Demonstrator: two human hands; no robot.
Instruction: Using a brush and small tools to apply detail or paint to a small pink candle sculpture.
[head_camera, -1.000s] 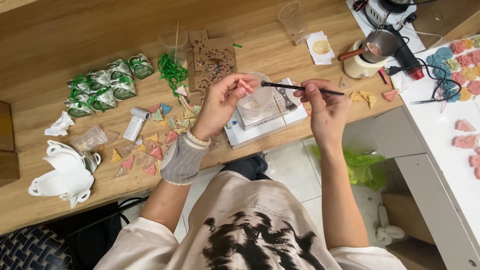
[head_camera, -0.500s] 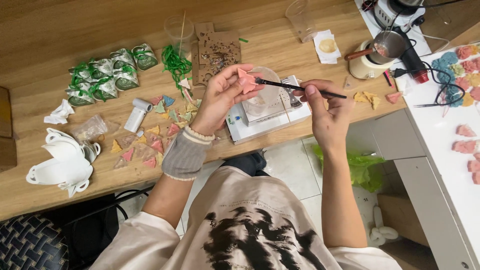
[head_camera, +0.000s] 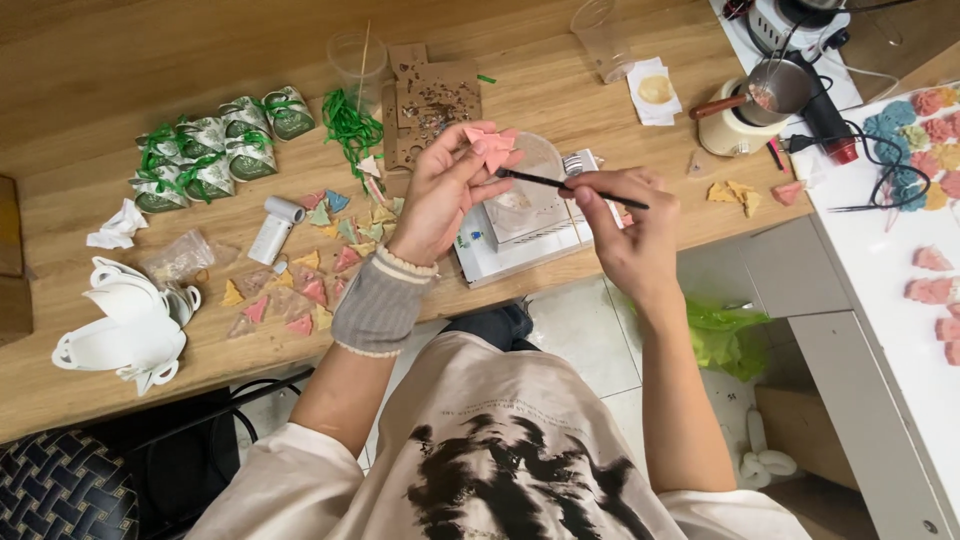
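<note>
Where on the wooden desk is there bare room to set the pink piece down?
Bare wood lies along the far edge of the desk, behind the green-ribboned packets. Crowded: the coloured triangles by the left hand, and the white tray under the right hand.

A long wooden worktop (head_camera: 120, 60) is seen above a pale tiled floor (head_camera: 590, 340); a woven chair (head_camera: 60, 490) is tucked under its near-left corner.

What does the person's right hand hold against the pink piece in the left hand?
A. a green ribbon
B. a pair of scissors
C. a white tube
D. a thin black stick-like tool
D: the right hand pinches a thin black stick-like tool whose tip meets the pink piece held in the left hand.
</note>
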